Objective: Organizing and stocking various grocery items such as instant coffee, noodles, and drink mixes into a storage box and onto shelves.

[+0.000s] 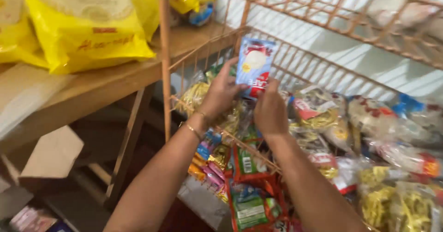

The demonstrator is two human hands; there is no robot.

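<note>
Two hands [221,93] [271,109], one blue packet [254,66], orange wire rack [164,52]

Small grocery or snack shop. Orange wire display rack [295,56] with tiered shelves, packed with clear and printed packets of snacks [369,121]. More sachets and wrapped sweets [210,162] stacked on the lower tier. Big yellow bags [87,24] piled on a wooden shelf [115,82] beside it. Cardboard boxes [50,156] underneath.
</note>
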